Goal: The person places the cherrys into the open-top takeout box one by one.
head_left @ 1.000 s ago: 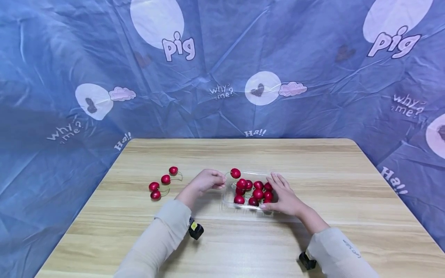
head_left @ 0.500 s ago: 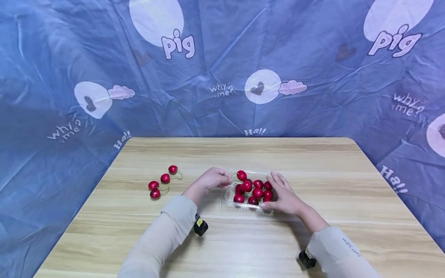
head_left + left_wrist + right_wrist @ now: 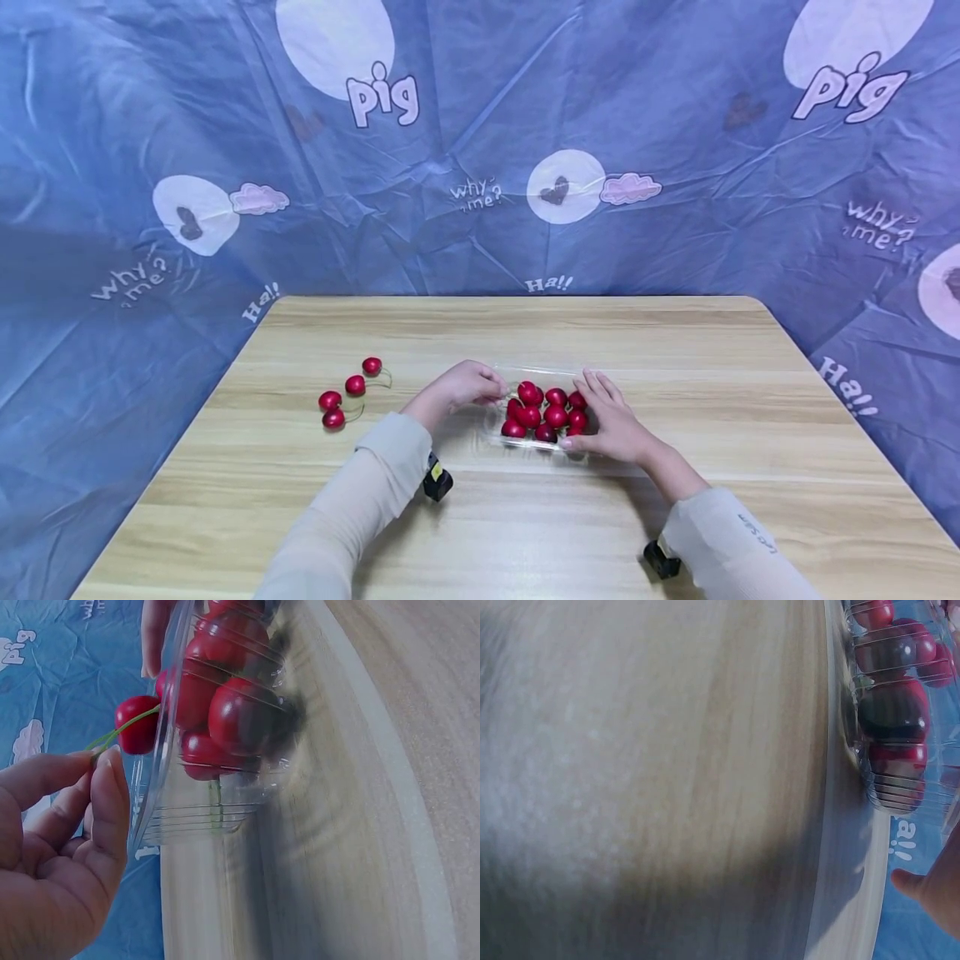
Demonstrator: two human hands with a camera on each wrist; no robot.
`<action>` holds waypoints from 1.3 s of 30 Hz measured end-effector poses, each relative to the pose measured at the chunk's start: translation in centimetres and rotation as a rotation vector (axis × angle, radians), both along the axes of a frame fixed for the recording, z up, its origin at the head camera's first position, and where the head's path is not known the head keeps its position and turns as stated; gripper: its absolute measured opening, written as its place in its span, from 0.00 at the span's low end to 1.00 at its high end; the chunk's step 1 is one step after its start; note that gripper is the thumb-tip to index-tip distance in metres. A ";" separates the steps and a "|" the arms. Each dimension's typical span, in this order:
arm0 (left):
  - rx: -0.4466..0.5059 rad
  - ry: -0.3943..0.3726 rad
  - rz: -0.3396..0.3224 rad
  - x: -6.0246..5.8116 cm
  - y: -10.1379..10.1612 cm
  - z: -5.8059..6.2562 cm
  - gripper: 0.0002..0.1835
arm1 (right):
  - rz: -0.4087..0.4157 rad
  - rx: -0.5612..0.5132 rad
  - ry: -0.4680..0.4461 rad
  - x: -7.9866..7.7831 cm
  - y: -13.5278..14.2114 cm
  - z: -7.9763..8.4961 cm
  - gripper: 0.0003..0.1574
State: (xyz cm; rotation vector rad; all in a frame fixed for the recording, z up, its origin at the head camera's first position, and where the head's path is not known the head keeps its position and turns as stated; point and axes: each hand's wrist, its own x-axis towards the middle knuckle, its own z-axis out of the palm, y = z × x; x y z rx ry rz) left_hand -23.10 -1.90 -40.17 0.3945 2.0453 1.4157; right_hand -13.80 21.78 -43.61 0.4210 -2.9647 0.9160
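Observation:
My left hand [image 3: 474, 383] is at the left end of a clear plastic box [image 3: 534, 446] holding several red cherries [image 3: 555, 416]. In the left wrist view, the thumb and forefinger pinch the green stem [image 3: 124, 729] of a cherry [image 3: 136, 725]. That cherry shows beside the box's rim, overlapping the box in the head view. My right hand [image 3: 615, 427] spans the box's right end, its fingers extended toward the far corner and its thumb along the near edge. The right wrist view catches only its thumb [image 3: 909, 883] and part of the palm, below the box [image 3: 900, 796].
Left of the box, several loose cherries with stems [image 3: 356, 385] lie on the wooden table [image 3: 480, 533]. A blue printed cloth [image 3: 450, 125] hangs behind the table. Small black wrist cameras [image 3: 437, 481] sit under both sleeves.
The left hand has moved right, toward the box, and the cherry on its stem has come down from above the box's left end among the others. The right hand stays in place.

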 end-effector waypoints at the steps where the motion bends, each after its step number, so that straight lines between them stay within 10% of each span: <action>1: -0.006 0.004 -0.009 -0.1 0.1 -0.1 0.07 | 0.002 0.000 0.001 0.0 0.0 0.0 0.63; 10: -0.072 0.084 -0.056 -0.5 0.9 0.0 0.08 | 0.005 -0.010 -0.009 0.0 -0.1 -0.1 0.64; 26: -0.116 0.112 0.047 -0.3 2.0 -0.1 0.07 | -0.003 0.006 -0.022 -0.1 -0.1 0.0 0.64; 39: -0.022 0.114 0.078 -0.3 1.5 -0.6 0.07 | -0.001 0.003 -0.002 -0.2 0.1 -0.2 0.64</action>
